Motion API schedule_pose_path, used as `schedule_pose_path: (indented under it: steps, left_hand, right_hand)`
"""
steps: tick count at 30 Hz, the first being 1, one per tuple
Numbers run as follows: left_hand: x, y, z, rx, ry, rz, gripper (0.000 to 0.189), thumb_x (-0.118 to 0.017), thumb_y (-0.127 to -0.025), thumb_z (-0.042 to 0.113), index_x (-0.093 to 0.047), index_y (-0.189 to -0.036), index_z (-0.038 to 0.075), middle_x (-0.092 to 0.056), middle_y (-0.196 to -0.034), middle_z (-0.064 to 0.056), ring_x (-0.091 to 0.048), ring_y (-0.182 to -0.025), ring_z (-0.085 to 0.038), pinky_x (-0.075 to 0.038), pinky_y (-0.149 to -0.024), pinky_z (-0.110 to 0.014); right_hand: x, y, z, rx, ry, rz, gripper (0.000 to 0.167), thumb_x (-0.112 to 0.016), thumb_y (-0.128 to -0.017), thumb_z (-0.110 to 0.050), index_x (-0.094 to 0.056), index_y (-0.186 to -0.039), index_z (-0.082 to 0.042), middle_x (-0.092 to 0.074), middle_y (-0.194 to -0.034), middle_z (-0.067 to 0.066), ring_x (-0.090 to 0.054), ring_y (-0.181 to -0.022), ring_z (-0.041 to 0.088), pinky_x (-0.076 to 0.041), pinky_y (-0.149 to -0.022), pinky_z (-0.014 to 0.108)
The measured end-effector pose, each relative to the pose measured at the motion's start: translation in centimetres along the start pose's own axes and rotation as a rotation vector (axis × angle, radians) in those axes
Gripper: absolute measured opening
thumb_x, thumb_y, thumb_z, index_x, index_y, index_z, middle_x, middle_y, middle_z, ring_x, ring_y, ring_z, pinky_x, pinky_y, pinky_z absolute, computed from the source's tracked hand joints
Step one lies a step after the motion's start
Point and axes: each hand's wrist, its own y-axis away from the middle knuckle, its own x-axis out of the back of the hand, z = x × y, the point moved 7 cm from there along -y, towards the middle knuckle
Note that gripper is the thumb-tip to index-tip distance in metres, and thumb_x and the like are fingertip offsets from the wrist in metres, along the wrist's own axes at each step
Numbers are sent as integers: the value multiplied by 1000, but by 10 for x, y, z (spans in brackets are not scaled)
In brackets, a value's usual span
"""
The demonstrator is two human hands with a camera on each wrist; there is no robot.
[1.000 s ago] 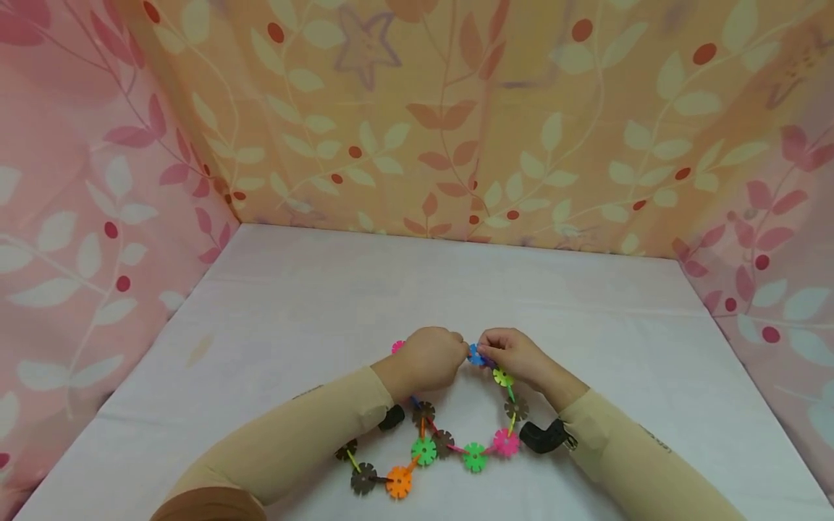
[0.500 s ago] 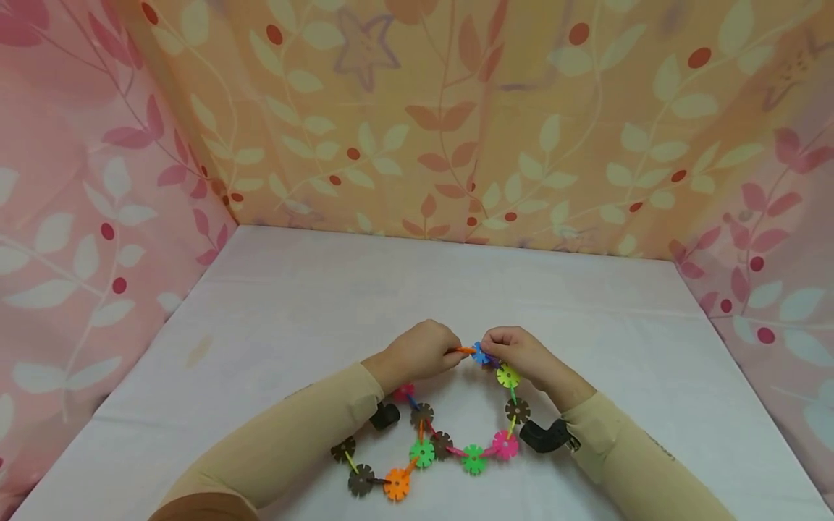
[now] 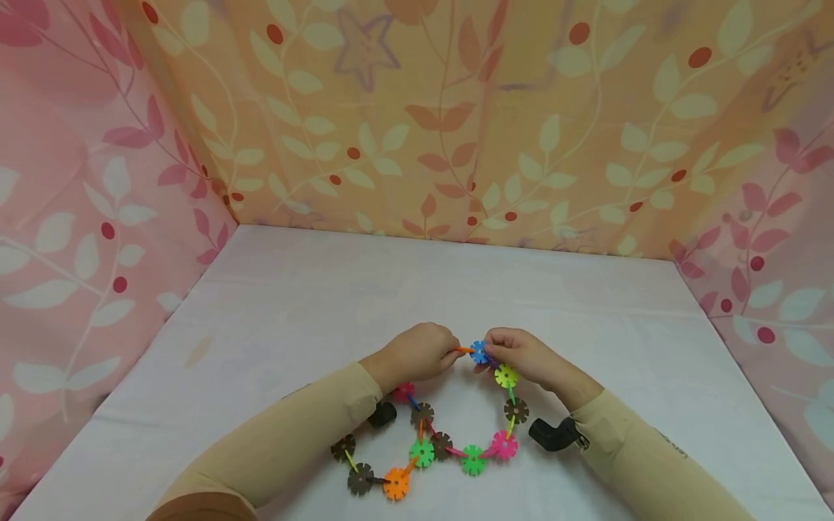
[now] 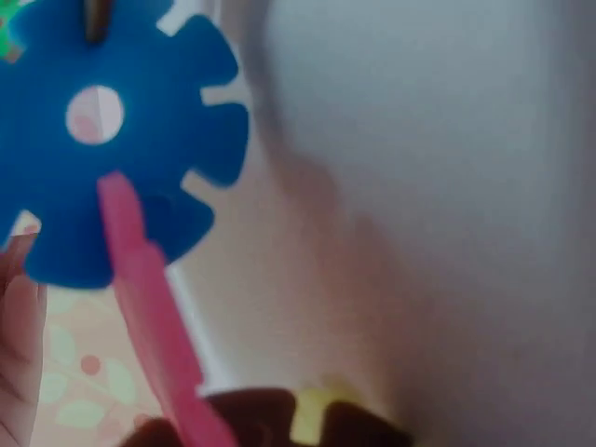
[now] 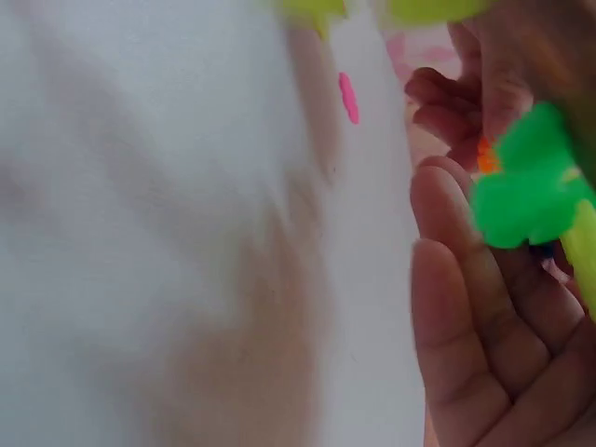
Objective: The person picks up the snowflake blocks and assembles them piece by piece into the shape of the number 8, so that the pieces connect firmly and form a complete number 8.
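Notched plastic discs are slotted together into a colourful chain. My left hand (image 3: 420, 352) pinches an orange disc (image 3: 464, 350), seen edge-on and joined to a light blue disc (image 3: 478, 352). With its thumb and fingers my right hand (image 3: 524, 356) grips that blue disc at its right edge. From there the chain runs down through a yellow disc (image 3: 505, 376), a brown one (image 3: 517, 411) and a pink one (image 3: 504, 445). Under my left wrist lies another pink disc (image 3: 404, 393). The left wrist view shows a darker blue disc (image 4: 158, 158) close up, with a pink disc (image 4: 154, 298) slotted in.
A second chain branch curves toward the front, with a green disc (image 3: 421, 454), an orange disc (image 3: 396, 484) and a brown disc (image 3: 360, 479). Black wrist cameras (image 3: 554, 434) hang by both sleeves. Patterned cloth walls (image 3: 417, 130) surround the white table (image 3: 313, 289).
My left hand has shifted slightly left, and the orange disc between the hands has come into view. The pink disc near the left wrist has dropped lower. My right hand has barely moved.
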Motion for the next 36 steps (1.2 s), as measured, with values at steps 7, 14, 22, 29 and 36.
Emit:
schedule_pose_path:
  steps: [7,14,22,29,36]
  left_hand:
    - [1,0,6,4,-63,72,31,-52,-93,26,-56,-64,15,-44,-56,8,-37,-52,-5,-32,-50,-17]
    - [-1,0,12,-29,-184,131,26,-54,-90,21,-54,-64,15,-45,-57,7,-38,-50,-5,-33,-46,-18]
    - [1,2,12,-29,-208,163,23,-57,-88,17,-56,-65,14,-46,-57,6,-40,-50,-4,-34,-46,-18]
    - [0,2,9,-33,-118,63,31,-52,-92,23,-52,-62,16,-43,-56,7,-37,-51,-5,-32,-49,-18]
    - [11,3,4,-43,36,72,11,-61,-86,21,-69,-86,14,-60,-73,7,-49,-64,-3,-41,-61,-16]
  right_hand:
    - [-2,2,-6,-22,0,61,22,-44,-97,-10,-50,-83,6,-67,-83,16,-66,-81,30,-54,-64,31]
    - [-4,4,-10,-16,-7,117,20,-45,-95,-6,-50,-81,8,-67,-78,19,-66,-72,30,-53,-57,27]
    - [-6,2,-12,-10,8,140,20,-46,-94,-4,-51,-80,8,-67,-77,20,-65,-69,33,-53,-56,30]
    - [-8,2,-9,-36,8,84,21,-44,-95,-6,-50,-80,7,-67,-77,17,-66,-71,31,-54,-58,31]
    - [-4,0,-9,-28,9,73,22,-43,-97,-11,-52,-83,5,-67,-81,18,-65,-75,31,-54,-62,31]
